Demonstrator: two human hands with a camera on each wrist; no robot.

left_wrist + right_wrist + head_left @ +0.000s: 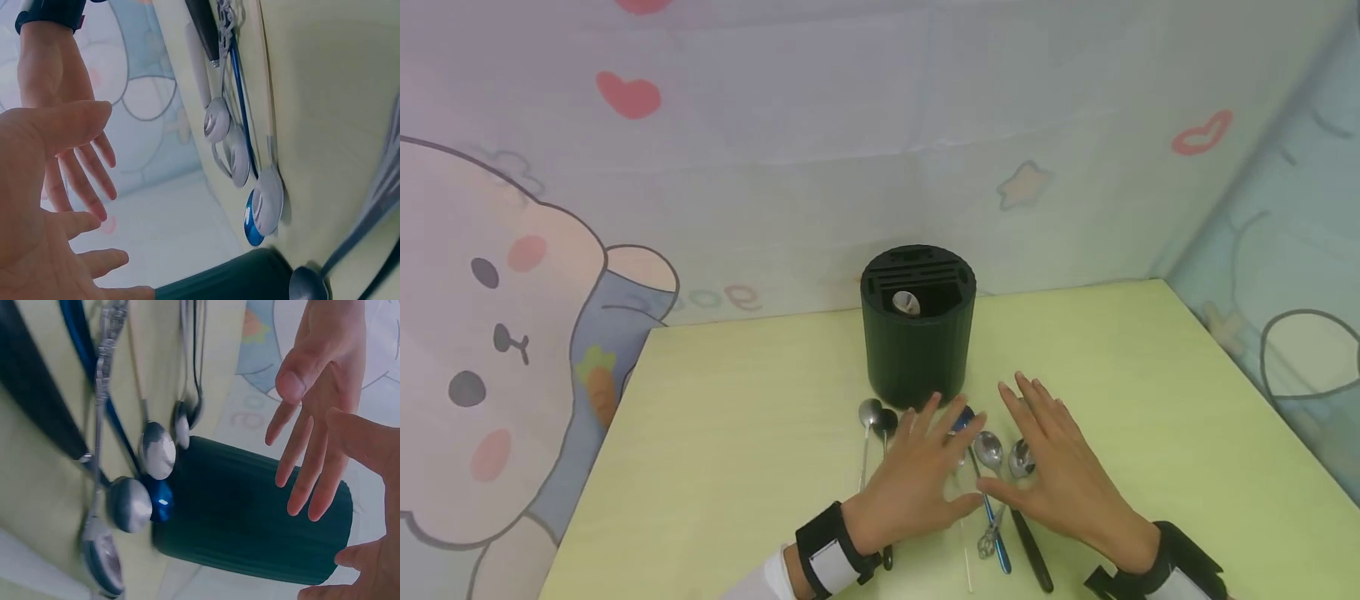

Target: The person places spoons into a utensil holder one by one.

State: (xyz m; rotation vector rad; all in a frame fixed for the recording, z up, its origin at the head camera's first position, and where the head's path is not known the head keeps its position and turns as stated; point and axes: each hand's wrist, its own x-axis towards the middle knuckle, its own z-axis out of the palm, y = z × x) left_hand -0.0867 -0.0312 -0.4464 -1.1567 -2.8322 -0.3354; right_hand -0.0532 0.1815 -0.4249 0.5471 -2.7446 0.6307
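Note:
Both hands hover over a row of spoons, fingers spread, neither holding anything. My left hand (913, 479) is above the middle of the row and hides part of it; my right hand (1063, 479) is over its right side. Under them lie a silver spoon (870, 412), a dark spoon (886, 421), a blue spoon (159, 499), a silver spoon with a thin pale handle (157, 451), a black-handled spoon (129, 504) and a spoon with an ornate handle (103, 559). Behind the spoons stands a dark green cylindrical utensil holder (917, 358) with a slotted top.
Inside the holder's large front opening, a shiny spoon bowl (906, 302) shows. The pale yellow tabletop (752, 400) ends at a printed cloth backdrop (812, 125) with hearts and a cartoon animal. More printed cloth (1315, 250) hangs along the right side.

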